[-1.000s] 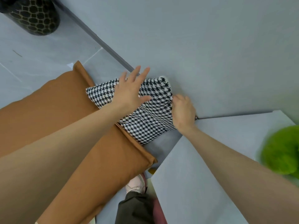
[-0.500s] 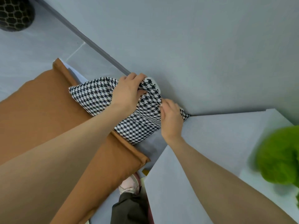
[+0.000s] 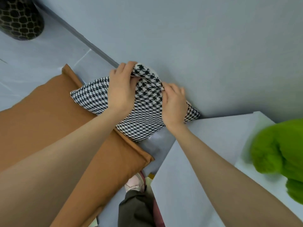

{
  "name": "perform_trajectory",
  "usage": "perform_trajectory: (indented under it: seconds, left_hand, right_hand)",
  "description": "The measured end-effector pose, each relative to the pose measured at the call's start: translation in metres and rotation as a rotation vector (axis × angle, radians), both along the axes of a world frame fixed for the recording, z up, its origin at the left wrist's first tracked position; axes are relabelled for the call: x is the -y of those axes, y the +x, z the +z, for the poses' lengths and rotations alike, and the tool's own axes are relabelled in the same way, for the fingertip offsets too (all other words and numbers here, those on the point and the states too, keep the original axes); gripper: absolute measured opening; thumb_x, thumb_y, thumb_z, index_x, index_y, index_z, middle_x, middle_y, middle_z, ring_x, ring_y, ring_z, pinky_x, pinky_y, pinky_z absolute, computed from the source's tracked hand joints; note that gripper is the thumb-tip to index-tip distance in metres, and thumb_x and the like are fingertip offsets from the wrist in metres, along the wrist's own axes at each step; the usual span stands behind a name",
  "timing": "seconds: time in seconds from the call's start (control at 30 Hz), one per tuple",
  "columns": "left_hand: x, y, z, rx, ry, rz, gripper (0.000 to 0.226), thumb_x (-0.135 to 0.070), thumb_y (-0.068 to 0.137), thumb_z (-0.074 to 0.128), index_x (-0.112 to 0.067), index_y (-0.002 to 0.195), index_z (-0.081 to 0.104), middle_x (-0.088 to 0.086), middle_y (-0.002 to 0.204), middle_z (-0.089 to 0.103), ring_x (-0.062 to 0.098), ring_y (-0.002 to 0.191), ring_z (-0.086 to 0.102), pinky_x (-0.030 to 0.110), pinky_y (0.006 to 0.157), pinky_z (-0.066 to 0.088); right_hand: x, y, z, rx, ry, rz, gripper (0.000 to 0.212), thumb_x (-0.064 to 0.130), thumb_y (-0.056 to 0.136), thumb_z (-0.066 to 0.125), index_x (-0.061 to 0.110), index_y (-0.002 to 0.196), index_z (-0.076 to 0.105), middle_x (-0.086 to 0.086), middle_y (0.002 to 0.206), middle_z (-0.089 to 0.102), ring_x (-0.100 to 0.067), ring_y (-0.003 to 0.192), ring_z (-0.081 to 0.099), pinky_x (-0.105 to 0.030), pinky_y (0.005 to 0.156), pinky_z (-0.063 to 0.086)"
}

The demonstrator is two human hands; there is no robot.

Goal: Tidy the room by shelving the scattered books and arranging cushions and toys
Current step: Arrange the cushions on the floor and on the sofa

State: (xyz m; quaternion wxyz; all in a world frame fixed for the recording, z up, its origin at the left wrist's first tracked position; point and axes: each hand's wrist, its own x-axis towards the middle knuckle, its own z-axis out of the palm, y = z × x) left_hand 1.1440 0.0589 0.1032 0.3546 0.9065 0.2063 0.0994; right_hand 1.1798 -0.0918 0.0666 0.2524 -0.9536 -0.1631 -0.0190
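Note:
A black-and-white houndstooth cushion (image 3: 144, 112) leans against the grey wall, its lower left part resting on a large brown cushion (image 3: 49, 122). My left hand (image 3: 122, 89) grips the houndstooth cushion's top corner, fingers curled over the bunched fabric. My right hand (image 3: 173, 102) pinches the fabric on the cushion's right side, close to the wall. A fuzzy green toy (image 3: 282, 151) lies at the right on a white surface.
A grey wall (image 3: 196, 38) stands right behind the cushions. A white furniture top (image 3: 205, 145) fills the lower right. A dark honeycomb-patterned object (image 3: 19, 18) sits at the top left. My pink shoe (image 3: 136, 182) and dark trouser leg show below.
My left hand went from lying flat on the houndstooth cushion to gripping its top corner. Both hands have bunched the fabric and lifted the corner against the wall.

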Motion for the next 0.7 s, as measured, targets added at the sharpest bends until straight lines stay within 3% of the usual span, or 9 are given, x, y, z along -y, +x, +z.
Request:
perform_trajectory:
  seconds: [0.07,0.17,0.27,0.4,0.57,0.7]
  left_hand:
    - [-0.01,-0.01,0.016,0.053,-0.023,0.035,0.03,-0.015,0.097,0.047,-0.016,0.126,0.052,0.001,0.118,0.057,0.023,0.109,0.044,0.02,0.083,0.027]
    - [-0.024,-0.028,0.039,0.106,0.003,0.066,0.031,-0.015,0.097,0.047,-0.015,0.127,0.053,0.001,0.118,0.058,0.022,0.107,0.046,0.014,0.085,0.024]
    - [-0.032,-0.045,0.066,0.162,-0.012,0.147,0.033,-0.016,0.097,0.047,-0.015,0.13,0.052,0.0,0.118,0.058,0.02,0.109,0.045,0.007,0.09,0.022]
    - [-0.048,-0.068,0.111,0.24,0.017,0.285,0.038,-0.024,0.098,0.045,-0.022,0.136,0.046,-0.004,0.115,0.058,0.012,0.103,0.039,0.031,0.093,0.037]
    - [-0.077,-0.093,0.155,0.314,0.068,0.337,0.049,-0.024,0.101,0.041,-0.015,0.147,0.03,0.005,0.132,0.048,0.019,0.117,0.043,0.033,0.105,0.034]
    - [-0.093,-0.128,0.154,0.179,0.055,0.252,0.052,-0.023,0.102,0.04,-0.018,0.15,0.023,0.0,0.153,0.028,0.012,0.14,0.024,0.025,0.116,0.016]
  right_hand:
    - [-0.016,-0.004,0.019,0.028,0.046,0.007,0.035,0.018,0.096,0.04,0.011,0.117,0.066,-0.004,0.103,0.065,-0.025,0.097,0.048,-0.033,0.081,0.041]
    - [-0.033,-0.015,0.048,-0.096,0.171,0.046,0.032,0.011,0.098,0.038,0.006,0.119,0.061,-0.008,0.107,0.062,-0.026,0.102,0.051,-0.036,0.091,0.041]
    - [-0.049,-0.027,0.081,-0.115,0.155,0.091,0.028,0.011,0.1,0.037,0.009,0.117,0.058,-0.003,0.089,0.062,-0.021,0.083,0.054,-0.032,0.069,0.038]
    - [-0.077,-0.045,0.131,-0.101,0.202,0.12,0.026,0.012,0.101,0.037,0.01,0.114,0.059,0.007,0.064,0.047,-0.012,0.056,0.044,-0.025,0.049,0.024]
    - [-0.117,-0.081,0.179,-0.197,0.327,0.13,0.021,0.019,0.103,0.037,0.015,0.105,0.057,0.009,0.053,0.041,-0.006,0.045,0.037,-0.019,0.045,0.024]
    - [-0.138,-0.113,0.176,-0.424,0.362,0.106,0.023,0.024,0.104,0.037,0.014,0.101,0.058,0.008,0.057,0.043,-0.007,0.047,0.036,-0.021,0.05,0.03]
